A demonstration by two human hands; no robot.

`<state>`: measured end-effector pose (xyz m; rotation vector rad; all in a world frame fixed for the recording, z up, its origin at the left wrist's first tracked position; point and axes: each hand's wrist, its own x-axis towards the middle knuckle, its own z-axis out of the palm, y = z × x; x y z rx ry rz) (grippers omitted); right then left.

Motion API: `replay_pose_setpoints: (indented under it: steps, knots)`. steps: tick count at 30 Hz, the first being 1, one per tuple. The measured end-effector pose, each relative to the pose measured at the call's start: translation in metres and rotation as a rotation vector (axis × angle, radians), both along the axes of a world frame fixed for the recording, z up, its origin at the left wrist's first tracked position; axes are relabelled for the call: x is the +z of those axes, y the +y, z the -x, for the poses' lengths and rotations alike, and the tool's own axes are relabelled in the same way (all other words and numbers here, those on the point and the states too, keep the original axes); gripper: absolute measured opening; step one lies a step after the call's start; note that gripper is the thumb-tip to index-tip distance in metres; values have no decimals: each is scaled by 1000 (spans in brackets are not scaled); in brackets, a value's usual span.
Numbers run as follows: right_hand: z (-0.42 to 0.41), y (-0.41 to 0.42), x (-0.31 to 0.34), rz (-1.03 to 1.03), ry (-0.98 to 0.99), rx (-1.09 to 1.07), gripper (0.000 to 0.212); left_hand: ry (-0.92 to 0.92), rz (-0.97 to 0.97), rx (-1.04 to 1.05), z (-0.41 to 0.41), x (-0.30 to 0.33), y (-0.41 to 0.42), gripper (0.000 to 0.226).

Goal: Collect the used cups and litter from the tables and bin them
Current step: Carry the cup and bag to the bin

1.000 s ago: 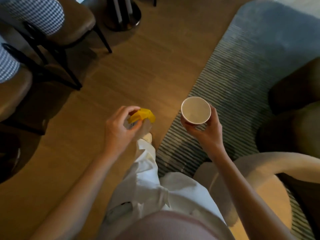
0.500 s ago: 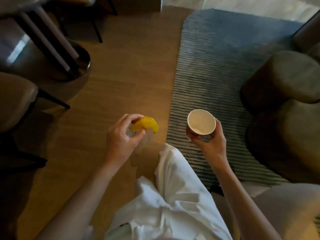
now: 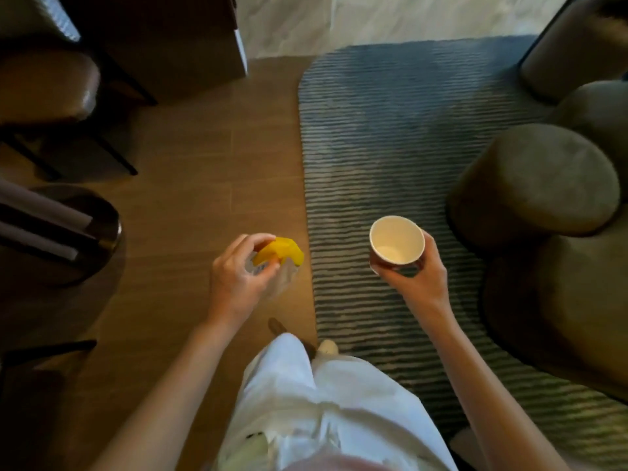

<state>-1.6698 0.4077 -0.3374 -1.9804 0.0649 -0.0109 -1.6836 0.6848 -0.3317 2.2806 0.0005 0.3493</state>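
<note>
Head view, items placed relative to the striped rug.

Paper cup: upright, mouth up, apparently empty; held over the rug's near part. Right hand wraps its base from below, fingers curled round the wall.

Yellow wrapper: crumpled litter with a clear piece under it, held just off the rug's left edge, above the wooden floor. Left hand pinches it between thumb and fingertips.

Bin: not in view. Both hands loaded, level with each other, neither visibly nearer; judged stage, carrying toward disposal.
</note>
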Motion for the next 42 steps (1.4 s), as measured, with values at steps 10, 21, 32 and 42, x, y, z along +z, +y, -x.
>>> replay_pose_setpoints:
  steps: [10, 21, 32, 42]
  knots:
    - [-232, 27, -29, -41, 75, -105, 72, 13, 41, -151, -267, -16, 16, 32]
    - [-473, 22, -25, -46, -48, -275, 70, 56, 76, -401, -564, 9, 3, 24]
    - [-737, -85, -41, -167, 17, -463, 72, 41, 56, -423, -858, 21, -99, 22]
    - [-972, -175, -22, -110, -72, -382, 70, 17, 73, -504, -1095, 21, -195, 20]
